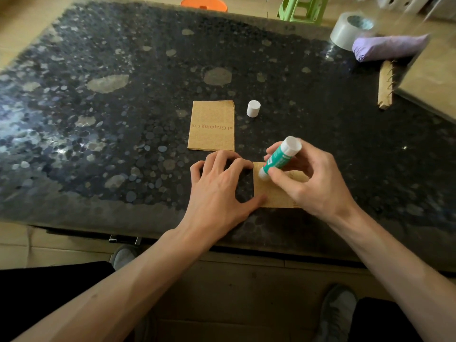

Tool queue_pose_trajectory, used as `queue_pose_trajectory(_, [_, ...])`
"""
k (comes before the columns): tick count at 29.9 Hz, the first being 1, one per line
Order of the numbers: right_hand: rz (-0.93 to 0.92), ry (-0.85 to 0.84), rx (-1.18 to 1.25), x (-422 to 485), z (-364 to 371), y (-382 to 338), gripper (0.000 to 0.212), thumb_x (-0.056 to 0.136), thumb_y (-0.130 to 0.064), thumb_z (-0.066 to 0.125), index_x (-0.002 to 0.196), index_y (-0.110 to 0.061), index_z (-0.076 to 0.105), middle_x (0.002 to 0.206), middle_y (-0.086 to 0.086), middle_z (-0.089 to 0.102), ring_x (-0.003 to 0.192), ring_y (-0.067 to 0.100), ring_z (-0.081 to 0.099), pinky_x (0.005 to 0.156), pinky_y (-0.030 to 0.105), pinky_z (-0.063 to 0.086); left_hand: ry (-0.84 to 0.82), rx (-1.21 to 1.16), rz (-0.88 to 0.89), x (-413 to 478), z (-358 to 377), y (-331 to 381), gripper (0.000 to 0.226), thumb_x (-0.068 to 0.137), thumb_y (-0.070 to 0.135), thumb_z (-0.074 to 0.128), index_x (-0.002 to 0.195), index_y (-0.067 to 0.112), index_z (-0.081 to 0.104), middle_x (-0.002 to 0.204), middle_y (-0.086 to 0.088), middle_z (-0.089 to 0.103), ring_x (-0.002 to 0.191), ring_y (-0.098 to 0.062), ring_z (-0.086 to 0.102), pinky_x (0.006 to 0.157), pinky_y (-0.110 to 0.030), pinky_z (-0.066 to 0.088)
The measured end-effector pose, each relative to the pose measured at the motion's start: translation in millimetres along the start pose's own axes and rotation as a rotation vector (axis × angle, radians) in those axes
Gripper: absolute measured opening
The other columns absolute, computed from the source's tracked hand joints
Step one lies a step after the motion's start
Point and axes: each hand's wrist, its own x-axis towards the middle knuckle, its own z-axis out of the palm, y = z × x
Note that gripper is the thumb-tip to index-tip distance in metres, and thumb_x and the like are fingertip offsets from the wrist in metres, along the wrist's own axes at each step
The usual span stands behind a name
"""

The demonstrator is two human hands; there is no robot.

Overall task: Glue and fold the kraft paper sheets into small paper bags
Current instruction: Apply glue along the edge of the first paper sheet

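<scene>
A small kraft paper sheet (267,192) lies near the table's front edge, partly hidden under both hands. My right hand (308,178) grips a green and white glue stick (278,157), tilted, its lower tip touching the sheet's left part. My left hand (219,191) rests on the table with fingers spread, its thumb tip pressing the sheet's lower left corner. A stack of printed kraft sheets (211,125) lies just beyond the left hand. The white glue cap (253,108) stands to the right of the stack.
The dark speckled table (111,119) holds a roll of grey tape (350,30), a purple folded object (387,46) and a strip of kraft paper (385,85) at the far right. A green stool (303,8) and an orange object (203,3) sit beyond the far edge.
</scene>
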Motion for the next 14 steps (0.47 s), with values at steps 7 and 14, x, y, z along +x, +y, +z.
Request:
queue_pose_trajectory(7, [-0.068,-0.116,-0.177,-6.8,-1.6,-3.8,0.032,0.091,-0.029,0.079,0.119,-0.032,0.064,0.108,-0.025,0.067,0.109,-0.007,0.063,0.089,0.009,0.050,0.011,0.004,0.003,0.4,1.7,-0.5,0.055,0.084,0.067,0.064,0.129,0.035,0.058,0.133,0.011,0.048,0.132,-0.012,0.039,0.110,-0.037,0.023])
queue_pose_trajectory(14, [-0.112,-0.070,-0.300,-5.8,-4.2,-2.3,0.033,0.087,-0.042,0.081,0.112,-0.028,0.065,0.102,-0.021,0.068,0.098,-0.006,0.065,0.083,0.010,0.050,0.004,0.003,0.005,0.0,1.3,0.0,0.056,0.083,0.068,0.064,0.129,0.036,0.058,0.133,0.011,0.047,0.132,-0.012,0.037,0.109,-0.036,0.022])
